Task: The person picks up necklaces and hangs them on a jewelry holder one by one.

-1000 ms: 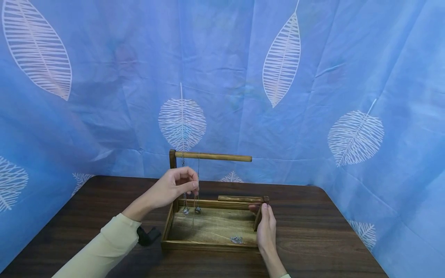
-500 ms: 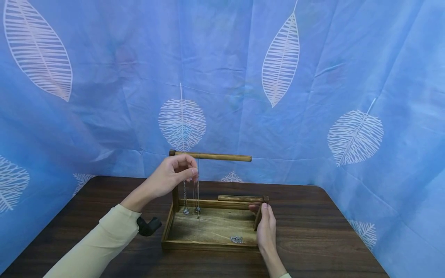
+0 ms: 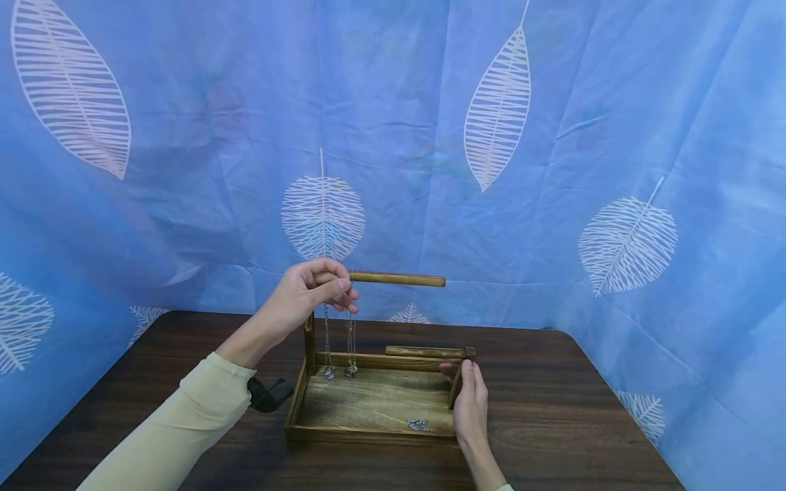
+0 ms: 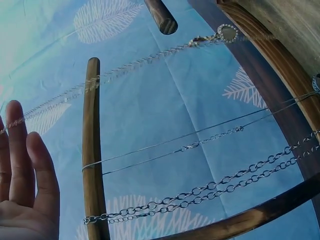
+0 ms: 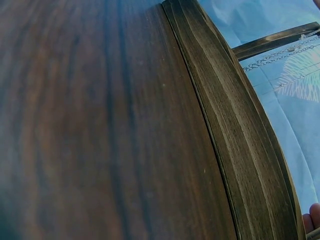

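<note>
My left hand (image 3: 310, 286) is raised at the upper bar (image 3: 399, 279) of a wooden jewelry stand (image 3: 368, 433), pinching a fine necklace. In the left wrist view that necklace's round pendant (image 4: 228, 33) dangles away from the fingers, its chain passing the bar. Two other necklaces hang over the bar: a chunky-link necklace (image 4: 210, 186) near the post and a thin-chained necklace (image 4: 150, 146) beside it. My right hand (image 3: 471, 402) grips the stand's right side by its short post. A small heap of silver chain (image 3: 418, 424) lies in the tray's front right.
A shorter lower bar (image 3: 424, 352) reaches left from the right post. The stand sits on a dark wooden table (image 3: 552, 409) with a blue leaf-print cloth (image 3: 399, 136) behind. A black wrist device (image 3: 269, 394) sticks out beside the tray's left wall.
My left hand has risen with the necklace, from below the upper bar to bar height, and now covers the bar's left part. My right hand stays on the stand.
</note>
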Action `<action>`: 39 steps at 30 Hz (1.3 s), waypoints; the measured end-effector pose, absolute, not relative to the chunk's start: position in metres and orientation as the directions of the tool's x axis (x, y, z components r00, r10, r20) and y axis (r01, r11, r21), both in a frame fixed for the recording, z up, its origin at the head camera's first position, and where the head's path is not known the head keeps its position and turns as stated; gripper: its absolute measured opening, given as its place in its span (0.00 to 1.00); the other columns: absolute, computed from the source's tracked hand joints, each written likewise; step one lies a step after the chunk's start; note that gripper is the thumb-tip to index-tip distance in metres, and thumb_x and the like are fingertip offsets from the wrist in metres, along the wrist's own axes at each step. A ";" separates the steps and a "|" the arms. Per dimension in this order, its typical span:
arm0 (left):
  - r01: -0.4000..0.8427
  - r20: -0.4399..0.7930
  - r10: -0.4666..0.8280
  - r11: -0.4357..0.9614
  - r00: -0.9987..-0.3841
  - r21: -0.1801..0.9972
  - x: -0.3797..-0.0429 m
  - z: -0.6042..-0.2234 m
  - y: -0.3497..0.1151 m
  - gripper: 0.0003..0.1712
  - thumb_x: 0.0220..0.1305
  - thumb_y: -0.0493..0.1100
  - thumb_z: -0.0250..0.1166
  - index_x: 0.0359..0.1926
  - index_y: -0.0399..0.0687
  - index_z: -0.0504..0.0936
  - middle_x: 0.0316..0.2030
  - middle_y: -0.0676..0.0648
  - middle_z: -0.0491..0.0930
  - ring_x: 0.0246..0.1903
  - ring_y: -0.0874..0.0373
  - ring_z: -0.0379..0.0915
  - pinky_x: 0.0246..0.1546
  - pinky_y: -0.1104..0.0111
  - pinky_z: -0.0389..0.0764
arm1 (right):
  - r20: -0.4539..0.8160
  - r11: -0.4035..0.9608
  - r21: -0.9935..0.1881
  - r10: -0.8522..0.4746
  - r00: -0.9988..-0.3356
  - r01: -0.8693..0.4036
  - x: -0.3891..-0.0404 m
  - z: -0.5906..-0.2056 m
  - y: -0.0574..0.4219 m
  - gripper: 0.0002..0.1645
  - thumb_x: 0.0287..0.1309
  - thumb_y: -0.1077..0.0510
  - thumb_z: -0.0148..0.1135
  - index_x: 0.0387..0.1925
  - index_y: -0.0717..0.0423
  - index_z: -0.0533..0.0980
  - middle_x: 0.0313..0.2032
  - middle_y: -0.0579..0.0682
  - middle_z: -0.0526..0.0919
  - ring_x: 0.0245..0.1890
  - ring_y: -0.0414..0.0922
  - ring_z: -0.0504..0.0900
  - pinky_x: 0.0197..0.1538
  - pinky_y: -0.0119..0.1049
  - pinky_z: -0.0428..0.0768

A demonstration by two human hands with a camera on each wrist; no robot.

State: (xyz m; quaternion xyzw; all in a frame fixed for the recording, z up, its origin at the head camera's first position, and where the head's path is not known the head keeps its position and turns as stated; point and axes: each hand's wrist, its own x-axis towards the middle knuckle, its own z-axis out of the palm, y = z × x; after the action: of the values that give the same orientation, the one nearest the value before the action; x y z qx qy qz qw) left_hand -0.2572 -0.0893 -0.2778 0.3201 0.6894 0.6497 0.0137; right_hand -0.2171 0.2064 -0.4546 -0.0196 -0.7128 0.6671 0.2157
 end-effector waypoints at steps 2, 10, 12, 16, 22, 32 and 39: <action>0.415 0.394 0.455 -0.056 -0.799 0.908 -0.258 -0.278 -0.090 0.13 0.74 0.41 0.62 0.48 0.32 0.77 0.40 0.41 0.86 0.37 0.44 0.85 0.46 0.52 0.83 | 0.276 0.113 -0.961 0.317 -0.907 -0.253 -0.217 -0.455 0.206 0.34 0.81 0.41 0.29 0.57 0.64 0.72 0.52 0.62 0.80 0.59 0.52 0.74 0.63 0.44 0.68; 0.404 0.373 0.453 -0.031 -0.810 0.914 -0.259 -0.283 -0.092 0.12 0.74 0.39 0.61 0.53 0.40 0.82 0.46 0.40 0.85 0.29 0.44 0.83 0.44 0.52 0.84 | 0.262 0.122 -0.964 0.324 -0.909 -0.235 -0.216 -0.455 0.207 0.35 0.81 0.40 0.29 0.58 0.64 0.72 0.52 0.61 0.80 0.59 0.52 0.74 0.63 0.45 0.67; 0.397 0.364 0.451 -0.023 -0.815 0.917 -0.258 -0.284 -0.093 0.13 0.74 0.39 0.61 0.55 0.40 0.82 0.48 0.40 0.85 0.27 0.45 0.83 0.42 0.53 0.84 | 0.262 0.123 -0.964 0.326 -0.908 -0.234 -0.216 -0.455 0.207 0.35 0.81 0.40 0.29 0.58 0.64 0.72 0.52 0.61 0.80 0.59 0.52 0.74 0.63 0.45 0.67; 0.389 0.360 0.456 -0.032 -0.814 0.921 -0.258 -0.286 -0.093 0.16 0.74 0.39 0.61 0.58 0.38 0.81 0.50 0.41 0.84 0.25 0.47 0.82 0.33 0.55 0.85 | 0.267 0.123 -0.963 0.324 -0.907 -0.240 -0.216 -0.455 0.206 0.34 0.81 0.41 0.29 0.58 0.63 0.72 0.52 0.61 0.80 0.59 0.52 0.74 0.62 0.44 0.68; 0.382 0.359 0.468 -0.049 -0.807 0.923 -0.259 -0.288 -0.095 0.18 0.74 0.37 0.61 0.61 0.37 0.79 0.53 0.37 0.82 0.25 0.49 0.82 0.25 0.58 0.84 | 0.272 0.120 -0.962 0.323 -0.906 -0.246 -0.216 -0.455 0.207 0.34 0.81 0.41 0.29 0.57 0.63 0.72 0.52 0.61 0.81 0.58 0.52 0.75 0.61 0.42 0.69; 0.381 0.357 0.461 -0.046 -0.812 0.924 -0.263 -0.291 -0.096 0.19 0.73 0.37 0.61 0.62 0.37 0.79 0.54 0.38 0.82 0.27 0.49 0.83 0.27 0.56 0.85 | 0.271 0.112 -0.962 0.326 -0.906 -0.248 -0.217 -0.455 0.207 0.34 0.81 0.41 0.29 0.58 0.63 0.72 0.51 0.61 0.81 0.58 0.51 0.75 0.62 0.43 0.69; 0.389 0.365 0.442 -0.040 -0.819 0.921 -0.269 -0.295 -0.095 0.19 0.73 0.36 0.61 0.62 0.37 0.79 0.54 0.37 0.82 0.30 0.48 0.84 0.32 0.54 0.86 | 0.273 0.103 -0.962 0.321 -0.907 -0.253 -0.218 -0.456 0.207 0.34 0.81 0.41 0.29 0.57 0.64 0.72 0.51 0.62 0.80 0.58 0.52 0.75 0.63 0.47 0.68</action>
State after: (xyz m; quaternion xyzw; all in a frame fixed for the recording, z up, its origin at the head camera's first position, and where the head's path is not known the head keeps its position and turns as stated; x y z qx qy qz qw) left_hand -0.2691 -0.0953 -0.2945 0.2998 0.6926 0.6557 0.0203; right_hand -0.2175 0.2065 -0.4557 -0.0237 -0.7109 0.6694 0.2143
